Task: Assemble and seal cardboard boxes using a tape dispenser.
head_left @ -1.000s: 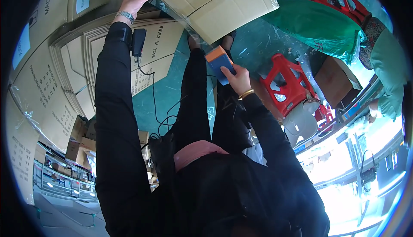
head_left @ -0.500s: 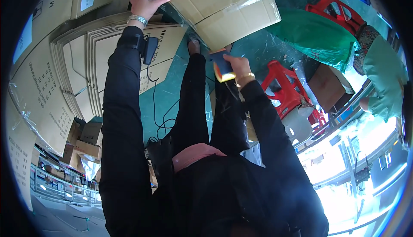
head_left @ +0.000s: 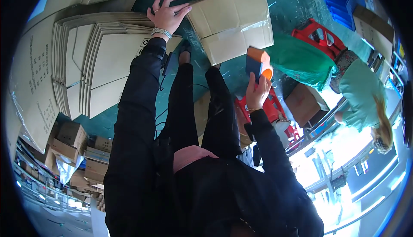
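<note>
A brown cardboard box (head_left: pixel 234 26) stands on the green floor in front of my feet, with clear tape shining across its top and right end. My left hand (head_left: pixel 167 18) is at the box's left edge, fingers spread and fingertips at the top corner. My right hand (head_left: pixel 258 94) grips an orange and blue tape dispenser (head_left: pixel 258 63). The dispenser is raised near the box's right front corner. Whether any tape runs between the dispenser and the box cannot be made out.
Flattened cartons (head_left: pixel 101 65) lean in a stack at left. To the right are a green bag (head_left: pixel 301 60), a red stool (head_left: pixel 318 37), another red stool (head_left: pixel 271 108) beside my leg, blue bins (head_left: pixel 342 0) and a person in a light green top (head_left: pixel 361 93). Cables trail beside my legs.
My right hand has moved right with the tape dispenser, from the box's near edge to its right front corner. My left hand has shifted right and downward in view, remaining by the box's left edge.
</note>
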Demonstrator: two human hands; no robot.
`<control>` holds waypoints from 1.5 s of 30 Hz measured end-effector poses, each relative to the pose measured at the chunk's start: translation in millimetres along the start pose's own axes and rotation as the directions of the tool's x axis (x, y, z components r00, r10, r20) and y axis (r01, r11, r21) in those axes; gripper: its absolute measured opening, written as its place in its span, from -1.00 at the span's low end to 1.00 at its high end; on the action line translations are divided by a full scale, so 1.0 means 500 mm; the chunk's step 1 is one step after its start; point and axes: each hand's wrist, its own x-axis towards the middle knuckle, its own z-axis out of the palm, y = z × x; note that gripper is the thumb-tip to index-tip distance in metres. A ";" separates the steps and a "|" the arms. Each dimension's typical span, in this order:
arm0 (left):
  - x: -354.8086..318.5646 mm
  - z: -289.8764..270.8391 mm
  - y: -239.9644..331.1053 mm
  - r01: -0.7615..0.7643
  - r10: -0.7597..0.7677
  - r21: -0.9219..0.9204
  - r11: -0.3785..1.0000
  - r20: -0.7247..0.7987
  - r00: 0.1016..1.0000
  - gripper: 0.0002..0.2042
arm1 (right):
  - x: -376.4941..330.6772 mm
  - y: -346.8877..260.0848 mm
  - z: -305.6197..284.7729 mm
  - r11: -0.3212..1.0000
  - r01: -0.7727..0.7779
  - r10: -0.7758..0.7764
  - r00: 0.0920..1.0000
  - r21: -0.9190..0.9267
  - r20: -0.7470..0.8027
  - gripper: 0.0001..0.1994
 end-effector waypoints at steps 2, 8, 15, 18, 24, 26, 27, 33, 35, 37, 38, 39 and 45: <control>0.000 -0.001 0.012 0.004 -0.007 0.072 0.997 0.033 0.999 -0.68 | 0.093 -0.012 -0.004 0.988 0.152 -0.153 0.988 -0.017 -0.035 -0.78; 0.002 -0.016 0.051 0.089 -0.108 0.154 0.984 0.119 0.987 -0.59 | 0.277 -0.014 0.068 0.877 0.475 -0.479 0.875 -0.074 -0.064 -0.79; -0.042 -0.012 0.076 0.344 -0.351 0.166 0.924 0.016 0.936 -0.54 | 0.303 -0.041 0.018 0.858 0.505 -0.507 0.862 -0.095 0.005 -0.70; -0.091 -0.013 0.061 0.617 -0.638 -0.168 0.769 -0.150 0.755 -0.45 | 0.329 -0.098 -0.039 0.847 0.530 -0.531 0.846 0.031 0.046 -0.61; -0.388 0.091 0.203 0.897 -0.934 -0.426 0.115 0.260 0.243 -0.67 | 0.511 -0.271 0.079 0.569 0.710 -0.821 0.459 0.416 0.340 -0.54; -0.521 0.168 0.274 0.761 -0.864 -0.646 -0.067 0.419 0.279 -0.79 | 0.537 -0.339 0.167 0.494 0.743 -0.864 0.363 0.451 0.348 -0.50; -0.603 0.229 0.312 0.287 -0.925 -0.930 -0.231 0.301 0.231 -0.78 | 0.524 -0.384 0.207 0.479 0.739 -0.871 0.334 0.473 0.361 -0.49; -0.434 0.170 0.471 -0.170 -0.794 -0.776 -0.608 0.600 0.102 -0.69 | 0.557 -0.336 0.303 0.582 0.698 -0.727 0.216 0.418 0.652 -0.51; -0.427 0.175 0.467 -0.205 -0.805 -0.781 -0.590 0.587 0.086 -0.68 | 0.549 -0.347 0.309 0.637 0.666 -0.668 0.226 0.387 0.709 -0.54; -0.414 0.182 0.457 -0.203 -0.810 -0.791 -0.577 0.586 0.019 -0.66 | 0.544 -0.348 0.312 0.650 0.632 -0.677 0.229 0.422 0.700 -0.55; -0.407 0.184 0.453 -0.200 -0.811 -0.796 -0.572 0.585 -0.010 -0.65 | 0.544 -0.349 0.313 0.667 0.590 -0.686 0.248 0.455 0.684 -0.56; -0.402 0.183 0.451 -0.208 -0.809 -0.792 -0.573 0.588 -0.011 -0.65 | 0.545 -0.351 0.314 0.681 0.546 -0.694 0.270 0.487 0.667 -0.58; -0.378 0.171 0.438 -0.293 -0.765 -0.731 -0.617 0.644 0.005 -0.72 | 0.551 -0.366 0.313 0.724 0.537 -0.622 0.237 0.433 0.746 -0.64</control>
